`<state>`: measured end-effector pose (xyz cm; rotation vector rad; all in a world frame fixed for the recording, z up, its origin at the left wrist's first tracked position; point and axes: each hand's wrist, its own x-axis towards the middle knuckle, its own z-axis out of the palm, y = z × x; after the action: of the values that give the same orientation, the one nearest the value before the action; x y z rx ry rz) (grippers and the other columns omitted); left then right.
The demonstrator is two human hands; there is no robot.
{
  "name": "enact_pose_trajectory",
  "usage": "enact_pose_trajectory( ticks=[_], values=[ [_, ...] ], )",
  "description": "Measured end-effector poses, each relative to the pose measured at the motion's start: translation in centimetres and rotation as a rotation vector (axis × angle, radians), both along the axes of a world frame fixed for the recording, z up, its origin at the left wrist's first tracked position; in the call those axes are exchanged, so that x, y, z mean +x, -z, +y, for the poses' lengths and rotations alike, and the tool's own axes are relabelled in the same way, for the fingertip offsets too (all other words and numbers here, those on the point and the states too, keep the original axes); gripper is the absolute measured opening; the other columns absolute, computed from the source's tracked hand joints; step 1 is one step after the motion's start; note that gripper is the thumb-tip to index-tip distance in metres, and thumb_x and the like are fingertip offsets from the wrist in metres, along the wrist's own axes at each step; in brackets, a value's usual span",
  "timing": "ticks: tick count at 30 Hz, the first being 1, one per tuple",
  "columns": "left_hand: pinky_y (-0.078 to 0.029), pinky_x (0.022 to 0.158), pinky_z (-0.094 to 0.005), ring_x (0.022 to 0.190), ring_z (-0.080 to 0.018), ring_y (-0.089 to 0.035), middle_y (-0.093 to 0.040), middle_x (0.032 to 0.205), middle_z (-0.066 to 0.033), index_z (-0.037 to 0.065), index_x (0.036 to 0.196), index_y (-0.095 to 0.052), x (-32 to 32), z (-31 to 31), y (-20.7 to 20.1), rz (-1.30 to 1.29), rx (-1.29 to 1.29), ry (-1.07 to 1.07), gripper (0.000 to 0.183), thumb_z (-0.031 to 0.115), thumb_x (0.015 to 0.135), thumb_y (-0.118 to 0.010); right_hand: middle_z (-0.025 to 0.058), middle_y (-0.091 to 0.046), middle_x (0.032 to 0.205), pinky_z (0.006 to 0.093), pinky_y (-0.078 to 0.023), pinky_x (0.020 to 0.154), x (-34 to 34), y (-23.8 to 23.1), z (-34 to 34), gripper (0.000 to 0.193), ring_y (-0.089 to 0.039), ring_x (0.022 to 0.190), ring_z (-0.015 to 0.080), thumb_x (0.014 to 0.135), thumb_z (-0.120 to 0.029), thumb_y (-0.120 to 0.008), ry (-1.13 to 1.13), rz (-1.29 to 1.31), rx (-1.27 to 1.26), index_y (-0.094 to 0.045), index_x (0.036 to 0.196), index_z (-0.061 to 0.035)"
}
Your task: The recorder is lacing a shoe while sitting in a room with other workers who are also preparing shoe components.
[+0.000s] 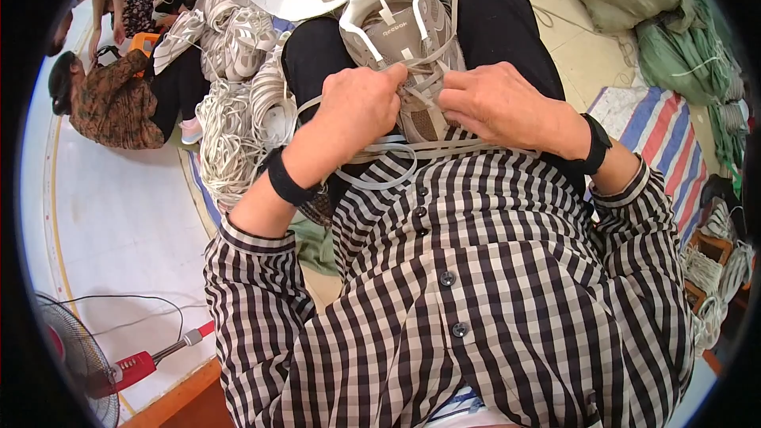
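Observation:
A taupe sneaker (399, 38) with a white-lined collar sits between my black-trousered knees, its toe toward me. Flat greyish-beige shoelaces (434, 59) run across its tongue and through its eyelets. My left hand (361, 101) is closed at the left eyelet row, thumb and forefinger pinching a shoelace. On the opposite side, my right hand (503, 107) has its fingers curled together round a lace close to the eyelets; the fingertips are partly hidden. More lace strands and a pale loop (379, 184) lie over my lap, against my checked shirt.
Bundled laces (226, 143) and a heap of sneakers (238, 36) lie to my left. Beyond them sits another person (119, 103). A fan (75, 357) stands at lower left. Rightward are a striped sheet (654, 131), green sacks (682, 55) and a box of laces (709, 257).

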<state>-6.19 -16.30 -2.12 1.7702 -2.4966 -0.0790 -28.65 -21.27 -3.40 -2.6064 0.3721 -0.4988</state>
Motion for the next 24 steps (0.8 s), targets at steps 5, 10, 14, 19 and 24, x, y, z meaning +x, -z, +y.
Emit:
enact_pose_trajectory(
  ticks=[5,10,14,19,24],
  values=[
    [-0.052,0.066,-0.044,0.061,-0.0334,-0.064,-0.063,0.071,-0.0182,0.008,0.105,-0.063,1.1,-1.7,-1.0,0.219,0.212,0.052,0.027,0.011,0.082,-0.05,0.006,-0.055,0.079,0.0354,-0.049,0.064,-0.6,0.8,-0.9,0.021,-0.063,0.073,0.0215,0.071,-0.007,-0.066,0.182,0.05,-0.517,-0.055,0.09,-0.0064],
    [-0.049,0.047,-0.0329,0.047,-0.0171,-0.058,-0.057,0.058,-0.0089,0.0,0.11,-0.059,0.7,-2.1,-2.2,0.355,0.554,-0.058,0.032,0.003,0.083,-0.043,0.0055,-0.057,0.077,0.0331,-0.049,0.06,0.5,0.9,-2.1,0.021,-0.064,0.071,0.0212,0.074,-0.006,-0.064,0.257,-0.077,-0.56,-0.054,0.091,-0.0068],
    [-0.047,0.043,-0.0288,0.046,-0.014,-0.055,-0.054,0.057,-0.0055,-0.003,0.112,-0.057,0.4,-2.2,-2.6,0.415,0.67,-0.104,0.032,0.003,0.085,-0.041,0.0055,-0.057,0.072,0.0326,-0.05,0.052,2.1,0.7,-3.0,0.016,-0.064,0.064,0.0217,0.078,-0.006,-0.063,0.273,-0.206,-0.481,-0.053,0.091,-0.0059],
    [-0.045,0.042,-0.0266,0.045,-0.0121,-0.054,-0.054,0.056,-0.004,-0.001,0.114,-0.056,0.7,-2.5,-2.6,0.415,0.722,-0.083,0.031,0.005,0.088,-0.041,0.0078,-0.059,0.072,0.0339,-0.05,0.052,3.1,0.9,-3.1,0.01,-0.064,0.063,0.0251,0.085,-0.008,-0.06,0.274,-0.345,-0.391,-0.052,0.092,-0.0056],
    [-0.039,0.039,-0.0211,0.045,-0.0083,-0.055,-0.056,0.056,-0.0013,0.004,0.112,-0.056,1.1,-2.4,-2.6,0.631,0.836,-0.185,0.026,0.008,0.091,-0.041,0.0127,-0.06,0.073,0.0366,-0.049,0.053,2.0,1.4,-3.0,0.01,-0.062,0.064,0.0304,0.087,-0.008,-0.058,0.333,-0.372,-0.175,-0.056,0.097,-0.0066]
  ],
)
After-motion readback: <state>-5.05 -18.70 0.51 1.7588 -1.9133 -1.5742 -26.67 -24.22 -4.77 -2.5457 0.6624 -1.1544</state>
